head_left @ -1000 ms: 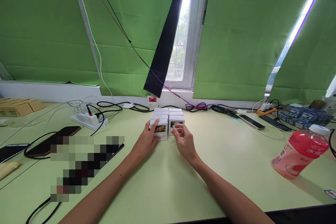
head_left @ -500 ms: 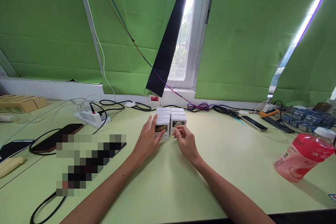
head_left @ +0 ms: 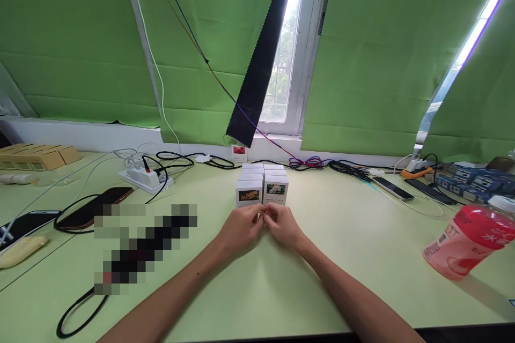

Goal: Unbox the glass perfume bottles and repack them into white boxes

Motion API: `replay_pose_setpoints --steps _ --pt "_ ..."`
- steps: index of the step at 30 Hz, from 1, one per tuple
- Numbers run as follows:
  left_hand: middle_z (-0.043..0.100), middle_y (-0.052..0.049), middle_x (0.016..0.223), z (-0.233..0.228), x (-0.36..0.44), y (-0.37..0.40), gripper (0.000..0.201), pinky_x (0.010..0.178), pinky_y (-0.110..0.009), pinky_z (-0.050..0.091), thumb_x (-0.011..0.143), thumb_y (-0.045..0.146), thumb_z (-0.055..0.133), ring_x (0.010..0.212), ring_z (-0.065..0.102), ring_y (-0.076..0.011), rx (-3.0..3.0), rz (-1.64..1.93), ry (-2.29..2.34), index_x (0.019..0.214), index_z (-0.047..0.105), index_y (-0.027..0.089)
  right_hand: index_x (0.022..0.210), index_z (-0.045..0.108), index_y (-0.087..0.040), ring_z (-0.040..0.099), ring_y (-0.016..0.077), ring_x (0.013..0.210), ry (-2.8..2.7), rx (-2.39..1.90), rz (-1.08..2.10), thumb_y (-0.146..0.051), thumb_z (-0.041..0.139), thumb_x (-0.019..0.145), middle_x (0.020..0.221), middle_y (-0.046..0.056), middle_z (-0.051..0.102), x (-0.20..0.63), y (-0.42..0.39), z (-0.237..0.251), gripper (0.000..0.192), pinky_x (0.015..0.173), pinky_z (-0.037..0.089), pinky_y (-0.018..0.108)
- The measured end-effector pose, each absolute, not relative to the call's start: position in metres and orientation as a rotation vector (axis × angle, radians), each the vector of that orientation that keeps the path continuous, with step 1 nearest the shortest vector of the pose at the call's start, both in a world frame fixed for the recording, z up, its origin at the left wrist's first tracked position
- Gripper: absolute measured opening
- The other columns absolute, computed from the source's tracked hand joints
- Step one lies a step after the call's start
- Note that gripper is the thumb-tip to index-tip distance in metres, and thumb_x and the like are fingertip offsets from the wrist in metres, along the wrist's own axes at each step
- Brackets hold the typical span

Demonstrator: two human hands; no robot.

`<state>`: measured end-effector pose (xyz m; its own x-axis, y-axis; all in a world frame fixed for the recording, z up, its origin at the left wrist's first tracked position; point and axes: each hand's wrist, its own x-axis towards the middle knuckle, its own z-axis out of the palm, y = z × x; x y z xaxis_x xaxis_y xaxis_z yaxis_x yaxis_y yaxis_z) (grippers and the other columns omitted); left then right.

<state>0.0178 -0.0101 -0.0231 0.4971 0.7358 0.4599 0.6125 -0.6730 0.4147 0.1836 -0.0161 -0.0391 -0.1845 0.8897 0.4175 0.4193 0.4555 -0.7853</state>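
Observation:
Several small white boxes stand together in two rows running away from me. The front left box [head_left: 248,194] carries a picture of yellow-orange flowers, and the front right box [head_left: 275,189] one of white flowers. Just before them, my left hand [head_left: 242,226] and my right hand [head_left: 284,223] meet on the near side, fingers curled and fingertips touching. Both hands are closed; whether anything small sits between the fingertips is hidden. The hands cover the lower edges of the front boxes, and I cannot tell whether they press on them.
Another white box with a red picture [head_left: 239,153] stands by the wall. To the left lie a power strip [head_left: 147,178], phones [head_left: 94,206] and cables. A pink bottle [head_left: 462,241] stands at right, with a phone [head_left: 392,188] and blue boxes [head_left: 477,179] behind.
My left hand has come off the left side of the boxes and moved toward me and right, its fingers curling in. My right hand has drawn back slightly to meet it.

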Motion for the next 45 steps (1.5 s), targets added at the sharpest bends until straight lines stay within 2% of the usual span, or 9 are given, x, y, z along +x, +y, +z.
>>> replay_pose_setpoints --steps 4,11,18,22,25,31,39,45 --pt "0.071 -0.003 0.083 -0.028 0.020 -0.010 0.019 0.064 -0.027 0.043 0.093 0.019 0.044 0.073 0.065 -0.0176 2.508 0.735 1.117 0.090 0.063 0.021 0.066 0.060 -0.019 0.053 0.0145 0.060 -1.883 -1.132 0.601 -0.005 0.047 0.072 0.067 0.000 0.065 0.186 -0.014 -0.046 0.020 0.056 0.039 0.024" --pt "0.071 -0.003 0.081 -0.029 0.018 -0.008 0.021 0.064 -0.027 0.042 0.093 0.019 0.043 0.072 0.064 -0.0172 2.499 0.723 1.068 0.090 0.064 0.021 0.064 0.058 -0.019 0.048 0.0133 0.058 -1.904 -1.142 0.576 -0.003 0.046 0.070 0.063 -0.002 0.060 0.187 -0.010 -0.049 0.021 0.054 0.034 0.022" --pt "0.071 -0.002 0.077 -0.027 0.019 -0.009 0.022 0.062 -0.027 0.041 0.094 0.022 0.044 0.067 0.062 -0.0161 2.455 0.736 1.076 0.091 0.066 0.020 0.065 0.061 -0.018 0.050 0.0127 0.057 -1.899 -1.150 0.523 -0.001 0.047 0.069 0.061 -0.002 0.060 0.186 -0.007 -0.050 0.023 0.054 0.035 0.021" --pt "0.069 0.000 0.071 -0.029 0.019 -0.006 0.022 0.060 -0.026 0.040 0.093 0.022 0.046 0.062 0.059 -0.0147 2.432 0.767 1.152 0.096 0.068 0.020 0.073 0.067 -0.018 0.056 0.0134 0.059 -1.883 -1.179 0.493 -0.003 0.050 0.074 0.065 -0.001 0.066 0.185 -0.009 -0.050 0.024 0.056 0.040 0.022" --pt "0.067 0.000 0.068 -0.032 0.017 -0.002 0.023 0.061 -0.026 0.040 0.091 0.022 0.048 0.060 0.058 -0.0147 2.441 0.786 1.255 0.098 0.069 0.019 0.075 0.069 -0.019 0.058 0.0148 0.059 -1.858 -1.261 0.439 -0.010 0.056 0.081 0.066 0.000 0.068 0.188 -0.009 -0.050 0.017 0.058 0.042 0.023" --pt "0.066 -0.001 0.065 -0.035 0.011 0.001 0.024 0.061 -0.028 0.039 0.092 0.026 0.047 0.059 0.058 -0.0170 2.476 0.786 1.423 0.097 0.069 0.019 0.063 0.061 -0.020 0.056 0.0158 0.057 -1.821 -1.497 0.267 -0.015 0.059 0.086 0.063 0.003 0.066 0.199 -0.005 -0.053 0.024 0.056 0.034 0.026" --pt "0.067 -0.003 0.067 -0.031 0.009 -0.007 0.022 0.061 -0.029 0.036 0.092 0.027 0.045 0.066 0.064 -0.0211 2.517 0.691 1.629 0.093 0.067 0.020 0.073 0.058 -0.020 0.058 0.0163 0.064 -1.938 -1.638 0.126 -0.015 0.061 0.089 0.071 0.002 0.065 0.213 -0.021 -0.055 0.017 0.058 0.027 0.027" --pt "0.066 -0.005 0.066 -0.032 0.009 -0.005 0.026 0.060 -0.030 0.033 0.091 0.032 0.046 0.066 0.063 -0.0233 2.517 0.598 1.777 0.072 0.060 0.020 0.069 0.054 -0.020 0.052 0.0174 0.060 -1.811 -1.854 0.057 -0.012 0.051 0.092 0.064 0.004 0.060 0.239 -0.024 -0.055 0.024 0.057 0.023 0.029"
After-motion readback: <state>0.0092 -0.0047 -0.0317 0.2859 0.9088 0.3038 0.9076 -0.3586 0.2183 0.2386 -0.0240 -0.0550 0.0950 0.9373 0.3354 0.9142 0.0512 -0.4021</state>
